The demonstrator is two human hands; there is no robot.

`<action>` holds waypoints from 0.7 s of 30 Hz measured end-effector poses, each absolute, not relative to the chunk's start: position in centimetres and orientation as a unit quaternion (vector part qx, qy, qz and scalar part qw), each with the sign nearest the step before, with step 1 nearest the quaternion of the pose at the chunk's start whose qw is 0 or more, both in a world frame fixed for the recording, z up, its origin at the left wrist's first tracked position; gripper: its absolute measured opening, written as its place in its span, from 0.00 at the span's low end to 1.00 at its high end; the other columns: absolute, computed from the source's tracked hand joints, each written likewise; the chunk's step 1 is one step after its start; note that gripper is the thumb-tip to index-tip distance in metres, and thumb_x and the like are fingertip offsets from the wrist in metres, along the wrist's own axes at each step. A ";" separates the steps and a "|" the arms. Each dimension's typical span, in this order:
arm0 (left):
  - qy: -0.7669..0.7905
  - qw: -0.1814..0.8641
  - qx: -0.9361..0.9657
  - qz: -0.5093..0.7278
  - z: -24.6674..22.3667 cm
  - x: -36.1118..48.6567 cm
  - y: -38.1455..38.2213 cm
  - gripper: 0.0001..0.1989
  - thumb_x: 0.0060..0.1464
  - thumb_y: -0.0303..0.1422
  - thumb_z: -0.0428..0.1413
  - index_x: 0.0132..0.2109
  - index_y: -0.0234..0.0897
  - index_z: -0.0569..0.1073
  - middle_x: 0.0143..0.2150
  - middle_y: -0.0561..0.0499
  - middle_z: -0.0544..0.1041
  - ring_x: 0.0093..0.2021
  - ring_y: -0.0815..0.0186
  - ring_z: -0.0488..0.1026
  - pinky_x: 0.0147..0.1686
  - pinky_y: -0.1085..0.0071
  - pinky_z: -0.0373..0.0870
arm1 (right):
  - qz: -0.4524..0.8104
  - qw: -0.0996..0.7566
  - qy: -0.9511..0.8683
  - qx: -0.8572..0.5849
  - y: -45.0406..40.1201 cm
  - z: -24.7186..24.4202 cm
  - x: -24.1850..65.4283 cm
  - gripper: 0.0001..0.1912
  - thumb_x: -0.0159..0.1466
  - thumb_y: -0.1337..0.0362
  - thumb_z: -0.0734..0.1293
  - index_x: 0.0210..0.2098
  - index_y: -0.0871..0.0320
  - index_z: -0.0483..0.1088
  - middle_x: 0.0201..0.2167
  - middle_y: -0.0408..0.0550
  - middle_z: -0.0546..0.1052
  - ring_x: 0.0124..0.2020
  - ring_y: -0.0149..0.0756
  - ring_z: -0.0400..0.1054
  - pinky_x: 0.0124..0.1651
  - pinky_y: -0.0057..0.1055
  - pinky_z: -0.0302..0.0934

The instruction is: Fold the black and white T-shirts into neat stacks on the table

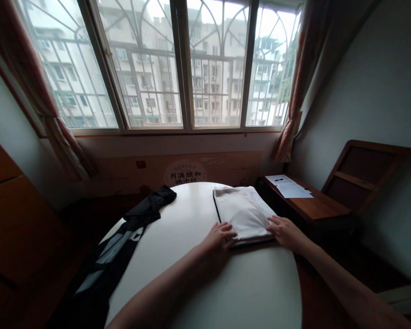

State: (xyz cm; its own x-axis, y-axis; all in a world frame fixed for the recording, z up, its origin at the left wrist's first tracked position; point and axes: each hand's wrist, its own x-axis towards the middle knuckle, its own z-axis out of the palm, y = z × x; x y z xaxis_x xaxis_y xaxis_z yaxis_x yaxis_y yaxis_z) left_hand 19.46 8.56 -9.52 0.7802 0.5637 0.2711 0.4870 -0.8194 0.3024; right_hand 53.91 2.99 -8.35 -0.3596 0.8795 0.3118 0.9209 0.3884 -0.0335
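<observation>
A white cloth [243, 211], folded into a flat, roughly square stack with dark edging along its left and front sides, lies near the right edge of a white round table [192, 214]. My left hand [222, 232] rests on its front left corner, fingers stretched and slightly apart. On the right front corner lies my right hand [283, 229], its fingers spread over the edge of the fabric. Both thumbs are hard to make out. A black garment with white and grey patches [123, 242] is draped over the table's left side and hangs down from it.
Right of the table stands a low brown wooden desk [315, 205] with white papers [291, 186] on it. A wooden-framed panel [359, 173] leans behind it. Beyond the table is a long printed cardboard panel [150, 171] under barred windows, with tied curtains [291, 123] at the sides.
</observation>
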 end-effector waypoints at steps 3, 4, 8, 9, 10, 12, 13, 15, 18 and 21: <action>0.267 0.113 0.952 0.093 -10.3 18.8 7.5 0.33 0.62 0.50 0.56 0.69 0.42 0.62 0.72 0.38 0.60 0.72 0.42 0.52 0.67 0.37 0.49 | -0.055 0.163 -0.810 -0.561 3.7 -7.8 52.9 0.25 0.58 0.74 0.62 0.50 0.50 0.79 0.62 0.52 0.72 0.65 0.53 0.63 0.66 0.56 0.56; 0.264 0.113 0.956 0.064 -10.5 18.7 7.2 0.39 0.62 0.53 0.53 0.72 0.39 0.56 0.74 0.35 0.53 0.73 0.41 0.47 0.68 0.37 0.46 | -0.053 0.189 -0.809 -0.554 4.1 -7.5 52.1 0.25 0.60 0.72 0.61 0.53 0.51 0.78 0.63 0.53 0.71 0.65 0.52 0.63 0.67 0.55 0.56; 0.269 0.120 0.955 0.031 -10.9 18.5 5.3 0.45 0.63 0.58 0.47 0.74 0.33 0.47 0.75 0.33 0.42 0.75 0.43 0.40 0.70 0.41 0.43 | -0.046 0.258 -0.814 -0.519 6.3 -7.8 47.6 0.28 0.70 0.61 0.58 0.68 0.56 0.62 0.69 0.56 0.63 0.70 0.49 0.55 0.69 0.53 0.53; 0.265 0.129 0.955 0.035 -10.8 18.4 4.7 0.44 0.64 0.58 0.46 0.74 0.33 0.47 0.75 0.33 0.42 0.75 0.43 0.39 0.70 0.42 0.42 | -0.041 0.243 -0.814 -0.526 6.7 -8.5 46.6 0.29 0.71 0.58 0.58 0.70 0.58 0.59 0.70 0.58 0.60 0.72 0.51 0.52 0.70 0.55 0.51; 0.259 0.140 0.955 0.040 -10.6 18.2 3.9 0.44 0.64 0.58 0.45 0.74 0.32 0.47 0.75 0.33 0.43 0.75 0.44 0.39 0.71 0.42 0.41 | -0.033 0.217 -0.812 -0.541 7.0 -9.3 45.8 0.31 0.71 0.56 0.57 0.70 0.60 0.57 0.70 0.59 0.59 0.72 0.53 0.50 0.70 0.57 0.50; 0.242 0.165 0.955 0.043 -10.1 17.6 2.2 0.43 0.65 0.58 0.44 0.74 0.31 0.48 0.75 0.32 0.45 0.75 0.45 0.38 0.71 0.44 0.42 | -0.021 0.155 -0.804 -0.574 7.5 -11.4 44.8 0.32 0.71 0.55 0.56 0.70 0.62 0.58 0.71 0.61 0.57 0.72 0.55 0.49 0.69 0.58 0.50; 0.233 0.177 0.955 0.039 -9.8 17.1 1.2 0.43 0.65 0.58 0.44 0.74 0.31 0.49 0.75 0.32 0.46 0.75 0.44 0.38 0.71 0.44 0.42 | -0.021 0.131 -0.801 -0.584 7.6 -12.4 44.7 0.31 0.71 0.54 0.55 0.70 0.61 0.59 0.71 0.60 0.56 0.72 0.55 0.48 0.70 0.58 0.49; 0.220 0.192 0.956 0.026 -8.9 15.9 -0.8 0.41 0.66 0.56 0.44 0.73 0.31 0.51 0.75 0.30 0.47 0.75 0.43 0.41 0.70 0.42 0.43 | -0.033 0.110 -0.801 -0.587 7.6 -14.1 45.0 0.30 0.72 0.53 0.54 0.70 0.57 0.60 0.72 0.57 0.55 0.73 0.54 0.47 0.70 0.57 0.47; 0.201 0.200 0.959 0.007 -7.3 13.9 -3.3 0.37 0.65 0.51 0.50 0.71 0.32 0.57 0.72 0.29 0.56 0.72 0.40 0.50 0.68 0.40 0.50 | -0.051 0.111 -0.805 -0.580 7.5 -15.4 45.8 0.29 0.73 0.51 0.54 0.70 0.52 0.60 0.72 0.53 0.55 0.73 0.51 0.47 0.71 0.56 0.46; 0.181 0.232 0.956 -0.005 -5.0 11.0 -3.7 0.30 0.63 0.47 0.55 0.65 0.35 0.68 0.64 0.35 0.70 0.63 0.47 0.69 0.61 0.53 0.67 | -0.070 0.124 -0.807 -0.573 7.3 -15.7 46.2 0.28 0.73 0.51 0.53 0.69 0.50 0.61 0.71 0.52 0.57 0.73 0.51 0.49 0.70 0.55 0.48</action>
